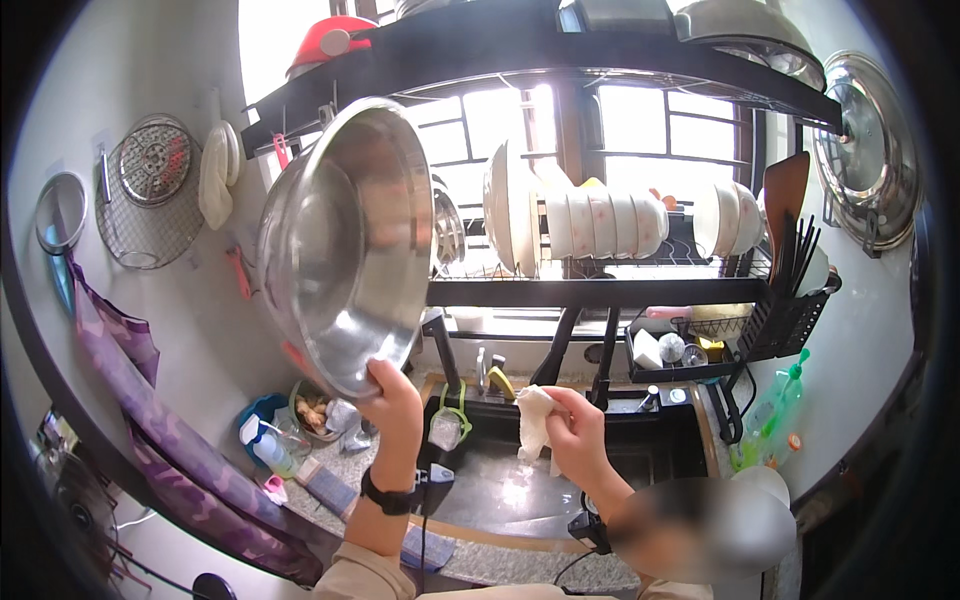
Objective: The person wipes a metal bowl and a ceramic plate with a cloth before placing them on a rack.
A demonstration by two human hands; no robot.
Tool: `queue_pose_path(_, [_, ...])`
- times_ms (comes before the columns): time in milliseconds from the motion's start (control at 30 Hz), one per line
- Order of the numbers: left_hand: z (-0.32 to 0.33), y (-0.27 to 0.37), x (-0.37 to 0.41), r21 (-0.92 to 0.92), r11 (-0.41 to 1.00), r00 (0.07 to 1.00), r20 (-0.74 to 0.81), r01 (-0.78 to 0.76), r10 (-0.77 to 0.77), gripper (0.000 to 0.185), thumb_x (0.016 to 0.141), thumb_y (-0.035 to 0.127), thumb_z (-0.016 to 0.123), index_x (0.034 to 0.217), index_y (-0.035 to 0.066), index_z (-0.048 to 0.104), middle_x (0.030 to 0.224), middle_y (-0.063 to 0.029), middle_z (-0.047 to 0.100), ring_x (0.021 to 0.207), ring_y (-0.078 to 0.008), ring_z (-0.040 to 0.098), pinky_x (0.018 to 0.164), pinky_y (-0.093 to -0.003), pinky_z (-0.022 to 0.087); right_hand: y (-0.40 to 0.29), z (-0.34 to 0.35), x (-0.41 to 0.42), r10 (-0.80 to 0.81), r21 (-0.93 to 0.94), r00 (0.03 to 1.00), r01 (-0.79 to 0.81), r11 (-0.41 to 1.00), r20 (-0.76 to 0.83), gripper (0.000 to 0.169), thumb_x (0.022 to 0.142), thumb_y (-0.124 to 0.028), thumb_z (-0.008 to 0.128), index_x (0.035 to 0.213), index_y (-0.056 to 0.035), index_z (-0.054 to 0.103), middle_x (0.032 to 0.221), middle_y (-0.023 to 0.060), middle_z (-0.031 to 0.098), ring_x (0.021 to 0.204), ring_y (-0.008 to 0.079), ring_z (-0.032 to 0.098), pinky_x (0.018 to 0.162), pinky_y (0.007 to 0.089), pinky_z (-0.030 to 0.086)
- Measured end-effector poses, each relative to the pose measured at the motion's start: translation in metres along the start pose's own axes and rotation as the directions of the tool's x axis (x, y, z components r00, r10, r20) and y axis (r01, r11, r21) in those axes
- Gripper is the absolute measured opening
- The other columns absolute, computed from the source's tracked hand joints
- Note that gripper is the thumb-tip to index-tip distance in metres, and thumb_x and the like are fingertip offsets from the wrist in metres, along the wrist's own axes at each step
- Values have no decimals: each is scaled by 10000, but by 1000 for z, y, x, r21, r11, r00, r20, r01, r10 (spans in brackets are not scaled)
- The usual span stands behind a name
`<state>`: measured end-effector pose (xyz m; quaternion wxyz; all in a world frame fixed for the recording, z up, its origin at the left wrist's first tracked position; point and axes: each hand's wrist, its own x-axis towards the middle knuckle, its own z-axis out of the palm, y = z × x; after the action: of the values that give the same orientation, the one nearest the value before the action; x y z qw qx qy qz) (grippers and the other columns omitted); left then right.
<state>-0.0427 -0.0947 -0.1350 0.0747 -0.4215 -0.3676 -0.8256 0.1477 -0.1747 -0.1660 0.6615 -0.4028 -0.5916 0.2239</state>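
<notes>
My left hand (391, 401) grips the lower rim of a large stainless steel bowl (341, 247), raised on its side at the left of the dish rack with its hollow facing right. In my right hand (581, 435) is a crumpled white cloth or paper towel (534, 421), pinched between thumb and fingers and hanging over the dark sink (510, 487). The cloth and the bowl are apart. The bowl's back side is mostly hidden.
A black rack (600, 292) holding white bowls (600, 221) spans the sink. Kitchen utensils stand in a black holder (784, 330) at right. A green bottle (784, 401) is by the right wall; a basket with ginger (311, 412) sits left on the counter.
</notes>
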Motion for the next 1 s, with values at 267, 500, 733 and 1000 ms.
queue_pose_path(267, [33,19,46,63,839,835,164,-541,526,897,635,-67,635,1349,-23,95,1375,-242,166,1263,-374,230,1044,-429,182,-15,-3,23,-3,21,1000,3,1000,12,287,724,41,437,952,17,610,822,127,622,699,157,596,617,251,457])
queue_pose_path(500, [54,15,67,30,741,718,275,-671,639,954,587,-96,689,1356,80,153,1379,-267,134,1243,-442,217,1006,-451,249,-58,9,71,-180,-59,984,179,982,-6,267,721,23,442,939,13,597,824,168,605,762,279,607,687,318,468])
queue_pose_path(733, [76,11,80,-13,718,680,310,-696,664,899,556,-155,645,1327,114,268,1379,-241,158,1219,-444,282,975,-434,330,-56,7,78,-206,-96,978,203,975,-29,243,731,20,448,918,11,602,835,171,609,760,288,606,682,329,470])
queue_pose_path(1000, [102,4,87,151,786,786,297,-599,542,895,563,-157,600,1346,131,275,1373,-210,193,1233,-421,273,992,-412,311,-45,-12,74,-148,-107,987,141,984,-65,232,724,29,459,899,5,609,804,157,610,733,268,606,660,316,467])
